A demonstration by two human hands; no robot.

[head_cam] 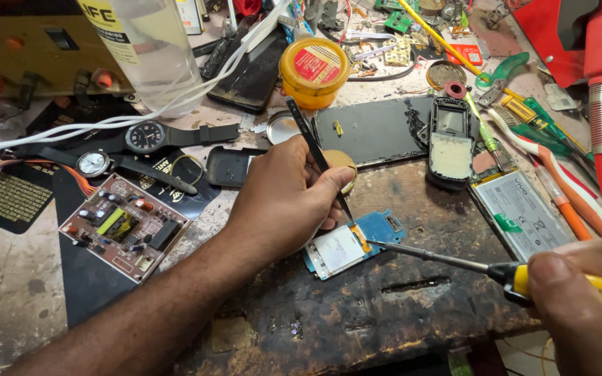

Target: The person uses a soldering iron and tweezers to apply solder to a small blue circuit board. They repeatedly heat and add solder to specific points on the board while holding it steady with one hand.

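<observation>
My left hand (283, 202) pinches black tweezers (318, 163) on the small phone circuit board (350, 244); my right hand (583, 299) grips the yellow-handled soldering iron (454, 261). The board looks light, thin and fragile, so I hold it at its edge.

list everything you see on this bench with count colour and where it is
small phone circuit board: 1, blue with a white panel, centre of the bench under both tool tips
black tweezers: 1, black, in the left hand, tip on the board
yellow-handled soldering iron: 1, yellow and black, in the right hand, tip at the board
brown power circuit board: 1, brown, left
wristwatches: 2, black, upper left
yellow round tin: 1, yellow with a red label, top centre
black phone frame: 1, black, right of centre
phone battery: 1, silver-white, right
clear plastic bottle: 1, clear, top left
left hand: 1, centre
right hand: 1, lower right
</observation>
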